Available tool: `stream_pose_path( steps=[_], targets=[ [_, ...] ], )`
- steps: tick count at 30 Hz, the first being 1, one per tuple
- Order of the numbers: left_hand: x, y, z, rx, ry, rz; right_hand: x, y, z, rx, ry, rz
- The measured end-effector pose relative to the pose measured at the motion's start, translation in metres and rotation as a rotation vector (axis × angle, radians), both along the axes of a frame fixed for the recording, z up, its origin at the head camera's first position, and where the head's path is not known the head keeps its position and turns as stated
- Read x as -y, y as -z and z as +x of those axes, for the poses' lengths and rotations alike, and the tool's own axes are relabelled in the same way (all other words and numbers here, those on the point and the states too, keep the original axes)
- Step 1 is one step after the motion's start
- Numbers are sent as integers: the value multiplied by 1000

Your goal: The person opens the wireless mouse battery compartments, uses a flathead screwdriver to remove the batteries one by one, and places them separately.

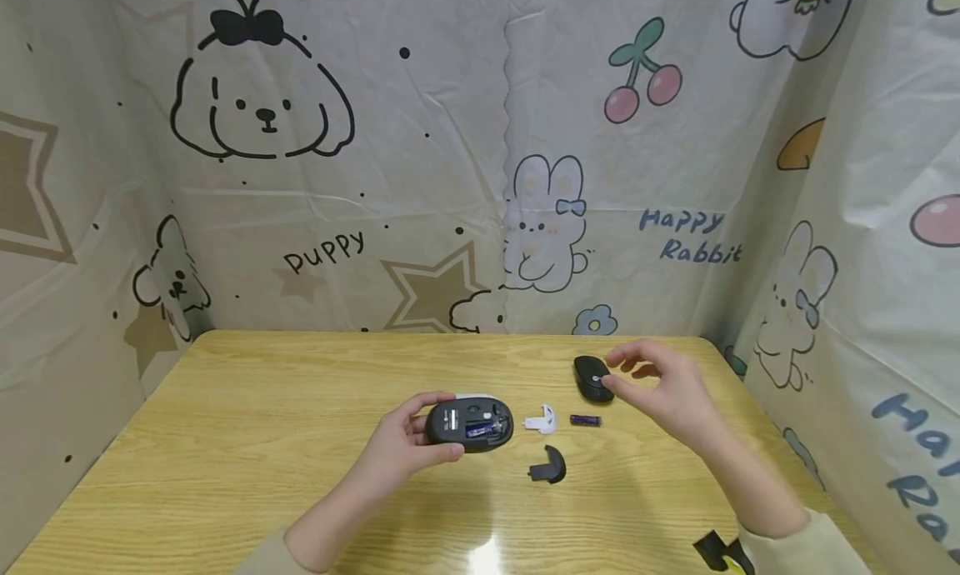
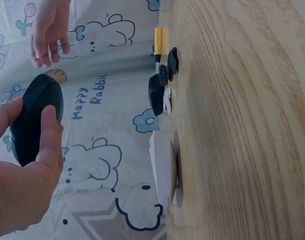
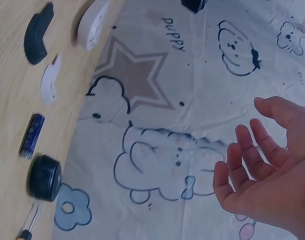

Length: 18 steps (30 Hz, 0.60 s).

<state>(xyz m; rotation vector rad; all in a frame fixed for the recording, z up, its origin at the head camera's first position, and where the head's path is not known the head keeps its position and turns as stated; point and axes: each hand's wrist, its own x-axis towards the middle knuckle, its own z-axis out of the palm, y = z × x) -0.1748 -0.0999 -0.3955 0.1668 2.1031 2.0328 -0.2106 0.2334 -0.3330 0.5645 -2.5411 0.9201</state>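
Note:
My left hand (image 1: 408, 437) grips a black computer mouse (image 1: 442, 433), its underside turned toward the head camera. The battery bay is uncovered, and a purple battery (image 1: 483, 429) lies in it. In the left wrist view, thumb and fingers hold this mouse (image 2: 35, 120) by its sides, off the table. My right hand (image 1: 663, 392) hovers at the right with loosely bent fingers; the right wrist view shows the same hand (image 3: 267, 170) holding nothing. In the head view its fingertips overlap a second black mouse (image 1: 591, 377) lying on the table.
A white cover (image 1: 542, 421), a black cover (image 1: 551, 467) and a loose battery (image 1: 585, 421) lie right of the held mouse. A white mouse (image 2: 164, 167) rests on the wooden table (image 1: 262, 408) behind it. Beside the second black mouse lies a yellow-handled screwdriver (image 3: 25, 234). Printed curtains (image 1: 435, 183) surround the table.

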Motion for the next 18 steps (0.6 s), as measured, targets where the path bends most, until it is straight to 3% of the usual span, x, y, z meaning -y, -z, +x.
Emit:
stream_pose_path(
  steps=[9, 18],
  targets=[
    [-3, -1, 0, -19, 10, 18, 24, -5, 15, -85, -193, -91],
    [-5, 0, -1, -34, 21, 26, 47, 7, 18, 5, -270, -100]
  ],
)
